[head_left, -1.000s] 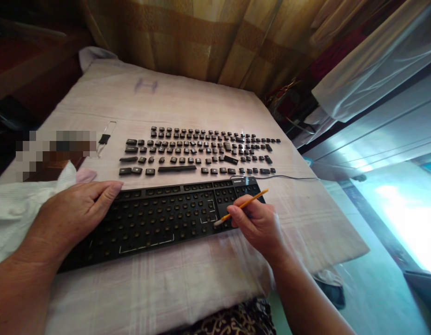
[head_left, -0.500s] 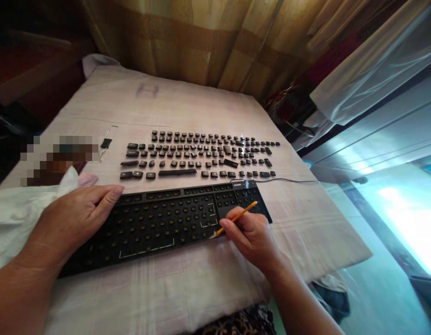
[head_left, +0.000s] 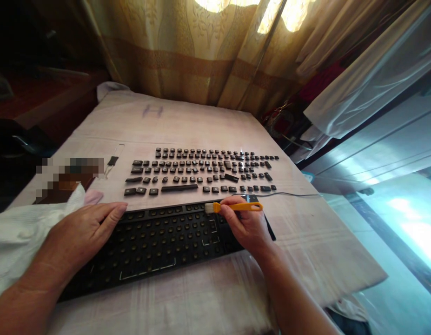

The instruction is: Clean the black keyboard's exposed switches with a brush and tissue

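Note:
A black keyboard (head_left: 155, 241) with its keycaps off lies slanted in front of me, its bare key sockets showing. My left hand (head_left: 82, 235) grips its left part, with the thumb along the far edge and the other fingers mostly hidden. Between the thumb and fingers of my right hand (head_left: 248, 230) is a small brush (head_left: 241, 206) with a yellow handle and pale bristles. The bristles are at the far row of sockets, right of the keyboard's middle. This hand covers much of the keyboard's right end.
Beyond the keyboard, loose black keycaps (head_left: 215, 189) lie in rows, with a long space bar (head_left: 179, 188) in front. A wire keycap puller (head_left: 112, 161) lies at left, near a white cloth (head_left: 23, 232). A thin cable (head_left: 295, 194) runs right over the tablecloth (head_left: 187, 125).
My right hand has moved the brush from the keyboard's near edge to its far row, and the brush now lies nearly level. My left hand keeps its place on the keyboard. The view has tilted up.

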Available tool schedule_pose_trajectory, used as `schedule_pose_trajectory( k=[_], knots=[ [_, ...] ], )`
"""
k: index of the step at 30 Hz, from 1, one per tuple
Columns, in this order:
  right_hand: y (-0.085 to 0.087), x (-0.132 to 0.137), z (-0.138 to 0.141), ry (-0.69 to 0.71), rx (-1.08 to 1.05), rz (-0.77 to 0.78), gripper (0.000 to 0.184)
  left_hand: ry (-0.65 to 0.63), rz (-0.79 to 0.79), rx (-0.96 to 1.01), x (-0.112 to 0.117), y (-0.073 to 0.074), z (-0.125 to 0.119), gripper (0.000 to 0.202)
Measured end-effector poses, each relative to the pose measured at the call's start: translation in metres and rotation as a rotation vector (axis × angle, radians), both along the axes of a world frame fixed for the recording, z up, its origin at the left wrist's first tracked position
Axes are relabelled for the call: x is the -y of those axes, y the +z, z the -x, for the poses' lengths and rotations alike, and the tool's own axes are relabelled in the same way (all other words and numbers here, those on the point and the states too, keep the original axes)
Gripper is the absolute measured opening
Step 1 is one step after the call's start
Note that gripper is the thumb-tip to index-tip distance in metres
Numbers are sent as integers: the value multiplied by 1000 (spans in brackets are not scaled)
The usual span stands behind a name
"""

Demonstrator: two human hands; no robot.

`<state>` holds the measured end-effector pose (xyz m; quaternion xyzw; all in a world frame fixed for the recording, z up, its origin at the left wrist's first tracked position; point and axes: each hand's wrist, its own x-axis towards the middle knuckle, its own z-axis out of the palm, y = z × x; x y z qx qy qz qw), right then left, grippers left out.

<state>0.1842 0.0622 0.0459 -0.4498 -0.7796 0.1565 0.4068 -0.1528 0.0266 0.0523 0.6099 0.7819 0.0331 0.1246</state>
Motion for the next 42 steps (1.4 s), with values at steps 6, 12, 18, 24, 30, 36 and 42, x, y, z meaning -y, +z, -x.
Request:
schedule_pose_trajectory(
  k=[6, 12, 18, 24, 30, 36, 42],
  knots=[
    [-2, 0, 3, 22, 19, 6, 14, -8, -13, -4, -1, 2, -3, 78],
    [3, 3, 5, 61, 118, -30, 17, -7, 19, -8, 1, 3, -3, 80],
    [5, 10, 3, 48, 151, -1, 19, -1, 60, -8, 2, 5, -2, 80],
    [10, 18, 0, 60, 161, 38, 22, -2, 36, -9, 0, 3, -3, 79],
    [10, 14, 2, 94, 90, 16, 18, -7, 13, 6, 1, 3, -3, 77],
    [6, 13, 1, 96, 135, 91, 22, -12, 23, 1, 0, 4, -4, 79],
    [-1, 15, -14, -51, -3, 131, 22, -6, 52, -10, 0, 7, -6, 80]
  ],
)
